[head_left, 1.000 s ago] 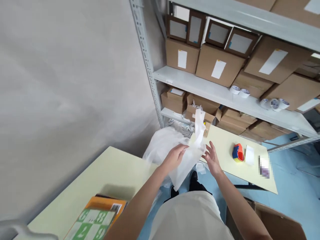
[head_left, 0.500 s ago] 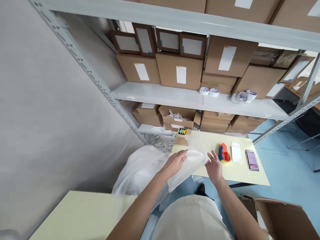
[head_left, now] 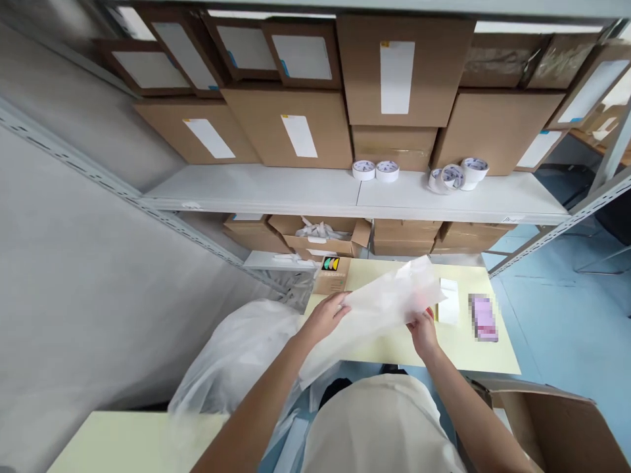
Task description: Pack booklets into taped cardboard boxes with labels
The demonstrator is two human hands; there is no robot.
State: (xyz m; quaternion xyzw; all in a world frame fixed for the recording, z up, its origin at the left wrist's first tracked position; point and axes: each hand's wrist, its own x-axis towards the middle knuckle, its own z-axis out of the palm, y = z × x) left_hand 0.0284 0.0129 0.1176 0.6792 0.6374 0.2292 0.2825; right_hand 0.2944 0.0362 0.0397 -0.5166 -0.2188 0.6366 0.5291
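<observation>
My left hand (head_left: 326,315) pinches the left edge of a translucent white plastic bag (head_left: 389,302). My right hand (head_left: 422,326) grips the same bag at its lower right side. Held between both hands, the bag hangs stretched above the pale yellow table (head_left: 463,348), and it hides what lies behind it there. A small brown box (head_left: 332,274) with coloured marks sits at the table's back left corner, just beyond my left hand.
A white card (head_left: 448,292) and a blurred pink item (head_left: 483,316) lie on the table's right part. A big sack of white bags (head_left: 236,358) stands left of it. Metal shelves (head_left: 296,190) hold cardboard boxes and tape rolls (head_left: 375,170). An open carton (head_left: 557,427) sits at lower right.
The view swung right, from the side table to face the shelves. Both hands carried the bag over the yellow table, my right hand closed on it, and the bag now covers the tape dispenser.
</observation>
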